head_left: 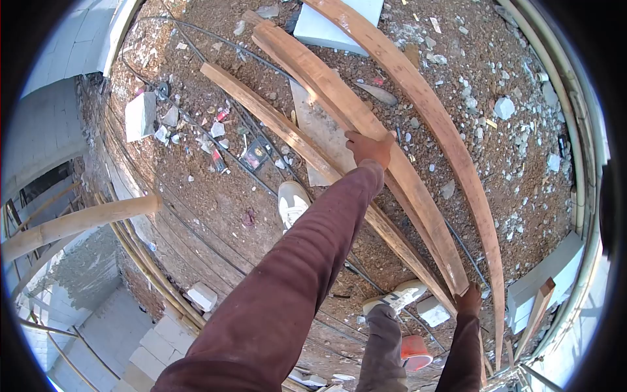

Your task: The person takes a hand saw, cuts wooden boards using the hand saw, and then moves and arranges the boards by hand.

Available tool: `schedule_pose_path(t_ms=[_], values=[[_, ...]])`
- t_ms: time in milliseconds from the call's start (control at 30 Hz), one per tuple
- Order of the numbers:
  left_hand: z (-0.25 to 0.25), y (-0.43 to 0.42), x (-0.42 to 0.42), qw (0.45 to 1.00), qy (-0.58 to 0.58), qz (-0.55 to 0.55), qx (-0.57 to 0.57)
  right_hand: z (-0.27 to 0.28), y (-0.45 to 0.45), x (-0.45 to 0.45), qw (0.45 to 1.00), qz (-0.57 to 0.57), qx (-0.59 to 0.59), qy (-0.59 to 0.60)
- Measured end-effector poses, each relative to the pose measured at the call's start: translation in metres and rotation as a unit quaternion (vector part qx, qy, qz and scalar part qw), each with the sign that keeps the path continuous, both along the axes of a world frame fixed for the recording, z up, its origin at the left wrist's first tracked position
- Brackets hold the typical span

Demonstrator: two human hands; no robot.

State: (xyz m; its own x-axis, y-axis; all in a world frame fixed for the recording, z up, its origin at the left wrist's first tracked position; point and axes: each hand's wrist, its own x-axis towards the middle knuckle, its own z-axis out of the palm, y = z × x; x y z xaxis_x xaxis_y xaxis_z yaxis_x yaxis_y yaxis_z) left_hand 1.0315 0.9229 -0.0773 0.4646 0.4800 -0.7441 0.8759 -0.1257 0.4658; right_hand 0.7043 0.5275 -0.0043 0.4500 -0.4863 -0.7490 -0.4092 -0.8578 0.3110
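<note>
My left hand (371,150) is closed around the middle of a long wooden beam (418,189), fingers over one edge and thumb at the other. At the beam's near end, my right hand (469,299) is closed against the end, its fingers partly hidden. The beam looks doubled, with a second edge along its side; I cannot tell whether it is one piece or two. A thinner wooden strip (274,117) runs to its left, passing under my left forearm. Another long reddish beam (450,130) lies to its right.
Rubble-strewn soil holds a white slab (339,23), a white block (140,116) and dark cables (189,114). My shoes (292,201) stand among them. A red bucket (415,353) is near my leg. Bamboo poles (85,222) jut in at left; pale blocks (545,281) lie right.
</note>
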Motion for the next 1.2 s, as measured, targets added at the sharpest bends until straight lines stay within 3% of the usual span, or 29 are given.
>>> schedule_pose_path(t_ms=[67,100,200,300,400,533,600,667,767,800,933,1067,1200], values=[[0.006,0.0,0.002,0.999,0.012,0.016,-0.025,-0.001,0.061,0.057,0.981,0.028,0.105,-0.163],[0.006,0.002,0.004,0.999,0.016,0.015,-0.026,0.016,0.114,0.11,0.974,0.026,0.141,-0.175],[0.009,0.012,0.006,0.998,0.025,0.015,-0.049,-0.01,0.199,0.192,0.928,0.12,0.243,-0.254],[0.014,0.022,0.012,0.996,0.036,0.027,-0.083,-0.038,0.257,0.248,0.92,0.125,0.277,-0.246],[0.014,0.032,0.017,0.991,0.05,0.039,-0.121,-0.065,0.294,0.261,0.948,0.045,0.208,-0.235],[0.008,0.072,0.004,0.99,0.035,-0.083,-0.108,-0.07,0.299,0.254,0.955,0.113,0.142,-0.235],[-0.008,0.116,-0.023,0.983,-0.046,-0.157,-0.088,-0.065,0.303,0.256,0.954,0.102,0.141,-0.242],[0.017,0.188,-0.029,0.963,0.012,-0.207,-0.17,-0.059,0.308,0.259,0.955,0.099,0.131,-0.246],[0.047,0.288,-0.058,0.966,0.03,-0.236,-0.096,-0.061,0.309,0.256,0.957,0.115,0.111,-0.244],[0.062,0.32,-0.064,0.953,0.047,-0.298,-0.028,-0.066,0.306,0.253,0.956,0.121,0.111,-0.244],[0.101,0.414,-0.104,0.947,0.061,-0.303,0.091,-0.06,0.304,0.25,0.959,0.121,0.129,-0.222],[0.13,0.427,-0.091,0.932,0.112,-0.333,0.09,-0.064,0.289,0.258,0.956,0.095,0.176,-0.216],[0.108,0.413,-0.024,0.947,-0.023,-0.316,0.058,-0.064,0.293,0.254,0.953,0.091,0.179,-0.229]])
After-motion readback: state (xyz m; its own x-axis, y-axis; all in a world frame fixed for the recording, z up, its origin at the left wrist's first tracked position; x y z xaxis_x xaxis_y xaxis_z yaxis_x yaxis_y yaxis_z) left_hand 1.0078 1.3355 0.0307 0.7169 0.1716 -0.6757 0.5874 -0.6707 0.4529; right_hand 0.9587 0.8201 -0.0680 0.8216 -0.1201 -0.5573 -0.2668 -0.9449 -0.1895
